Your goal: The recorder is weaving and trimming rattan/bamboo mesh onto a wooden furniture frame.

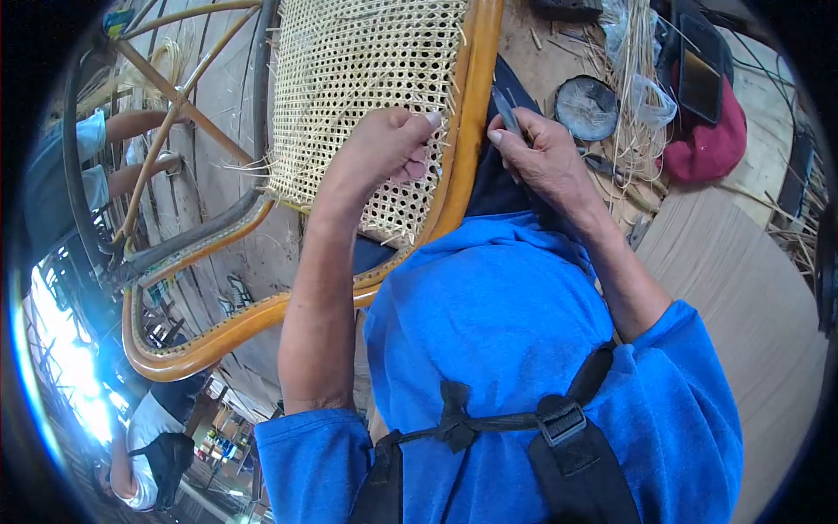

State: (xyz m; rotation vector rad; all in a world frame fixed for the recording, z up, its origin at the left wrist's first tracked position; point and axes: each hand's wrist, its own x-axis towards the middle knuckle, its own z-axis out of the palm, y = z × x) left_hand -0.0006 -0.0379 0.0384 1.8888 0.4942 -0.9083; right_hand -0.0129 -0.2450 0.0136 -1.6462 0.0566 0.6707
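Note:
Woven cane webbing (pixel 367 61) stretches across a brown rattan chair frame (pixel 471 113) in front of me, with loose strand ends sticking out along its edges. Over the webbing, close to the frame's right-hand rail, is my left hand (pixel 388 147). Its fingers are curled in and the thumb points right; whatever they may pinch is too small to make out. Just right of that rail, my right hand (pixel 546 162) is closed round a grey metal tool with a flat, blade-like end (pixel 504 112), which points up and away from me. Part of the tool is hidden inside my fingers.
A round, dark-rimmed container (pixel 587 106) stands on the floor at right, beside a bundle of cane strands (pixel 635 96). Past these are a dark red cloth item (pixel 711 148) and a wooden board (pixel 733 253). Another person's arms (pixel 131 127) reach in at far left.

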